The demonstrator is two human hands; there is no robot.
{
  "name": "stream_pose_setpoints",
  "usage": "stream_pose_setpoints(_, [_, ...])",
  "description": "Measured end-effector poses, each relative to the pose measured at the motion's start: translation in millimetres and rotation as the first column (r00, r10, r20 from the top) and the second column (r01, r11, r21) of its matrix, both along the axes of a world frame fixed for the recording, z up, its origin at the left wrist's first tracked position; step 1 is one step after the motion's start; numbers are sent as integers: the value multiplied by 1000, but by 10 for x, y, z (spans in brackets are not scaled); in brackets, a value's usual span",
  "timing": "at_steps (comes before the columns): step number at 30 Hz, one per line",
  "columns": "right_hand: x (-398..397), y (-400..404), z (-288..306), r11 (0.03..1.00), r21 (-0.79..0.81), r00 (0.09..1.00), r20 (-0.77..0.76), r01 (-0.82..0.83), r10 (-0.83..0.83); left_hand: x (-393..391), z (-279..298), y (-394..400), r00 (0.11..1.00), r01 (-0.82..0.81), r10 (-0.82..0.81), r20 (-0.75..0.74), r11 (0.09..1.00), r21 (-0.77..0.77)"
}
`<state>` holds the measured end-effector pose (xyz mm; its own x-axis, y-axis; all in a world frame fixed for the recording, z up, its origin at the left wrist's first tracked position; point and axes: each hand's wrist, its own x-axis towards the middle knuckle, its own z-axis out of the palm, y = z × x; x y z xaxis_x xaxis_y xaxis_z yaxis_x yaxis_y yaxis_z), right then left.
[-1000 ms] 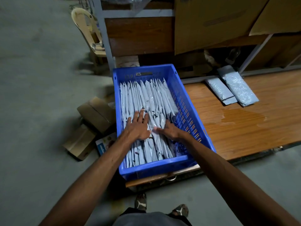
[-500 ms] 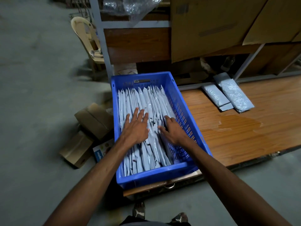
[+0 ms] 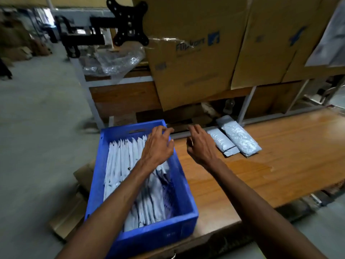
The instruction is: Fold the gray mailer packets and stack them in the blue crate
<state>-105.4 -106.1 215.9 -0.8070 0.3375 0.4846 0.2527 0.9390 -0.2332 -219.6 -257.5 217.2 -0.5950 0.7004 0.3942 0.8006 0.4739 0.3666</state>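
The blue crate [image 3: 104,176] sits on the left end of the wooden table [image 3: 280,165], filled with several folded gray mailer packets [image 3: 123,171] standing on edge in a row. My left hand [image 3: 157,146] hovers over the crate's far right corner, fingers loosely spread and holding nothing. My right hand [image 3: 202,144] is raised above the table just right of the crate, fingers relaxed and empty. Two gray mailer packets lie side by side at the table's back: a narrower one [image 3: 222,142] and a wider one [image 3: 240,140], a short way right of my right hand.
Large cardboard boxes [image 3: 196,58] hang over the shelf frame behind the table. A black monitor mount [image 3: 128,23] and crumpled clear plastic [image 3: 113,60] sit at the upper left. Flattened cardboard [image 3: 71,217] lies on the floor left of the crate.
Both hands have lifted off the packets in the crate and moved up and right, the right hand now over the table. The view tilted upward.
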Motion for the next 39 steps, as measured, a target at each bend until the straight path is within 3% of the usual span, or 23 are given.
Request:
stream_pose_setpoints(7, [708, 1072, -16, 992, 58, 993, -45, 112, -109, 711, -4, 1151, 999, 28, -30, 37, 999, 41])
stream_pose_setpoints(15, [1238, 2142, -473, 953, -135, 962, 11, 270, -271, 1036, -440, 2273, 982, 42, -33, 186, 998, -47])
stream_pose_setpoints(22, [1086, 2978, -1071, 922, -209, 942, 155, 327, -299, 946, -1048, 3276, 917, -24, 69, 393, 993, -119])
stream_pose_setpoints(24, [1018, 3164, -1219, 907, -254, 937, 192, 335, -293, 908, -1275, 3518, 822, -125, 168, 544, 986, -114])
stream_pose_setpoints(27, [932, 3382, -1434, 911, -276, 932, 282, 307, -228, 906, -1549, 3788, 582, -340, 296, 757, 935, -104])
stream_pose_setpoints(31, [791, 3555, -1638, 910, -312, 911, 388, 274, -141, 759, -1954, 4006, 371, -515, 378, 848, 844, -151])
stream_pose_setpoints(33, [745, 3587, -1714, 917, -333, 901, 430, 219, -59, 567, -2466, 4135, 232, -572, 341, 911, 805, -156])
stream_pose_setpoints(35, [679, 3632, -1752, 928, -342, 887, 461, 145, 31, 484, -2625, 4209, 117, -628, 237, 964, 770, -113])
stream_pose_setpoints(37, [631, 3675, -1786, 941, -329, 877, 473, 83, 88, 585, -2247, 4194, 15, -654, 139, 990, 750, -95])
stream_pose_setpoints(39, [607, 3722, -1762, 939, -342, 890, 436, 22, 137, 763, -1773, 4139, -14, -639, 59, 998, 767, -54])
